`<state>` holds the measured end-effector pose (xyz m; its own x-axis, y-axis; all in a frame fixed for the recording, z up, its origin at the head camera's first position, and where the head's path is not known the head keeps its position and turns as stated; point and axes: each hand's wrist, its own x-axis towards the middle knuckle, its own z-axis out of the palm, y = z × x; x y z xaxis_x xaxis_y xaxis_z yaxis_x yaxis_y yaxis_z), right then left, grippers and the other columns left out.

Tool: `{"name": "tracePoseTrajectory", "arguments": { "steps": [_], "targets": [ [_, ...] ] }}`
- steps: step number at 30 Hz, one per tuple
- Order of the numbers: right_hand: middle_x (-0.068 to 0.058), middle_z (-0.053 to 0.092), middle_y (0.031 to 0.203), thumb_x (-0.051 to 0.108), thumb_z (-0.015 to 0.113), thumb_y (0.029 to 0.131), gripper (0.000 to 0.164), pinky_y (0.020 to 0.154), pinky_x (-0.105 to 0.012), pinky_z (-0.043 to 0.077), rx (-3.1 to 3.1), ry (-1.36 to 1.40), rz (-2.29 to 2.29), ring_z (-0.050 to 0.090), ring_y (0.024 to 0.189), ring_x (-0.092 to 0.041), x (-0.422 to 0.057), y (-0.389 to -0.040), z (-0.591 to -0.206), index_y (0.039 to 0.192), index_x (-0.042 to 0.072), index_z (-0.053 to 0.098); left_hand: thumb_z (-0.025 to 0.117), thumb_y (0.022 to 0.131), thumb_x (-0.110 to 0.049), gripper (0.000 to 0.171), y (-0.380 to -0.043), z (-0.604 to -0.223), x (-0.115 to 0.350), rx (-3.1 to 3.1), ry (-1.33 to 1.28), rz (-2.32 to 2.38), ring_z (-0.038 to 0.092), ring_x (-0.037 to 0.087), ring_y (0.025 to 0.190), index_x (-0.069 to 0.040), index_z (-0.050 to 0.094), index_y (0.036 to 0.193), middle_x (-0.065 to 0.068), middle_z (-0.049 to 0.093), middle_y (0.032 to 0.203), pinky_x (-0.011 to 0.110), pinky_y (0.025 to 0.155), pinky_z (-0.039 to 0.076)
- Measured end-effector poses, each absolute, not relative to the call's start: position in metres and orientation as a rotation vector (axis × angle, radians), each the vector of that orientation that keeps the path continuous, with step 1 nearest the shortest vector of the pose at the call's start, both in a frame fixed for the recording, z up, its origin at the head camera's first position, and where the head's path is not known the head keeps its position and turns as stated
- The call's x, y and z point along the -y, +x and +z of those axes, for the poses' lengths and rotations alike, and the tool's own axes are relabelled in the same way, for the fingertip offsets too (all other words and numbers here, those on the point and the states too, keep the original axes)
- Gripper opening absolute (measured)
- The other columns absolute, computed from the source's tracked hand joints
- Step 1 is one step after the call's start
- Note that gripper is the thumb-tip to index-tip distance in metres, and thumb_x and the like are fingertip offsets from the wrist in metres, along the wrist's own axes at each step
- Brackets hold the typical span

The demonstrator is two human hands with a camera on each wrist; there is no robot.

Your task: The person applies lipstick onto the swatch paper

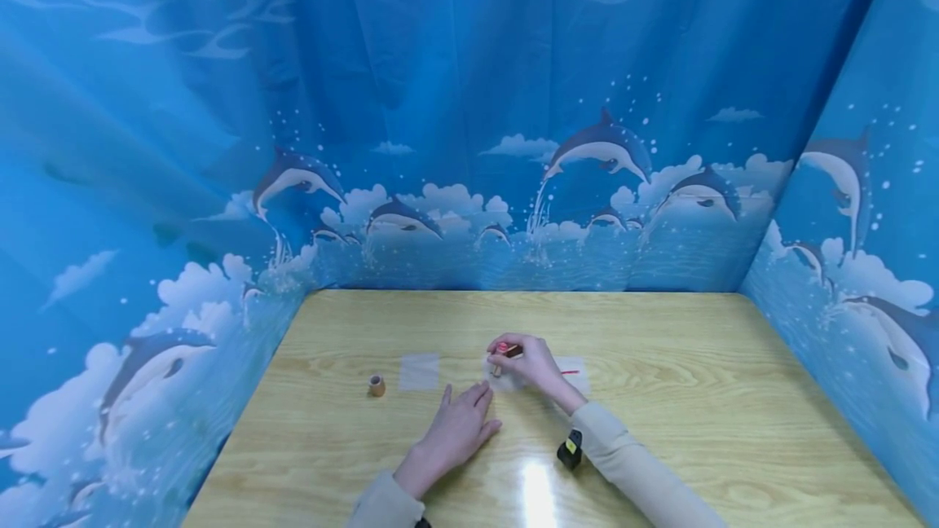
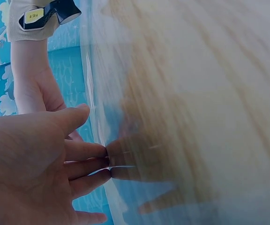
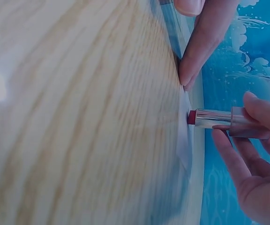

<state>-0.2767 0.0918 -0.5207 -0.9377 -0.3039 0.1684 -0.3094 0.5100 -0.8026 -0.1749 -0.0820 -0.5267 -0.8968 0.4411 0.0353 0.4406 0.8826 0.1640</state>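
My right hand pinches a lipstick by its shiny base, between thumb and fingers. Its dark red tip points down and meets a white paper on the table. My left hand lies palm down with its fingers spread and straight. In the head view its fingertips come right at the near left edge of that paper. To the right of the right wrist, white paper bears a short red stroke. The right hand hides the part in between.
A second white square of paper lies left of the hands. Beside it stands a small brownish cap, hollow end up. The wood-grain table meets a blue dolphin-print curtain at its back and sides.
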Motion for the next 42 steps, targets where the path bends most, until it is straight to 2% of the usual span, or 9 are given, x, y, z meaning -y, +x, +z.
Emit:
{"name": "tracePoseTrajectory", "arguments": {
  "steps": [24, 42],
  "targets": [
    [-0.001, 0.076, 0.094, 0.02, 0.08, 0.089, 0.014, 0.072, -0.022, 0.056, 2.697, 0.507, 1.555, 0.068, 0.082, -0.011, -0.105, -0.282, -0.526, 0.101, 0.013, 0.078, 0.059, 0.101, -0.041, 0.057, -0.174, -0.526, 0.082, -3.045, 0.723, 0.26, 0.048, 0.027, 0.139, -0.003, 0.054, 0.143, 0.012, 0.05, 0.152, 0.064, 0.114, 0.034],
    [0.0, 0.076, 0.095, 0.022, 0.079, 0.09, 0.014, 0.073, -0.023, 0.057, 2.69, 0.442, 1.58, 0.068, 0.082, -0.01, -0.116, -0.282, -0.528, 0.102, 0.014, 0.078, 0.06, 0.101, -0.04, 0.057, -0.173, -0.523, 0.082, -3.049, 0.727, 0.276, 0.049, 0.027, 0.139, -0.002, 0.055, 0.142, 0.012, 0.051, 0.151, 0.064, 0.114, 0.035]
  ]
}}
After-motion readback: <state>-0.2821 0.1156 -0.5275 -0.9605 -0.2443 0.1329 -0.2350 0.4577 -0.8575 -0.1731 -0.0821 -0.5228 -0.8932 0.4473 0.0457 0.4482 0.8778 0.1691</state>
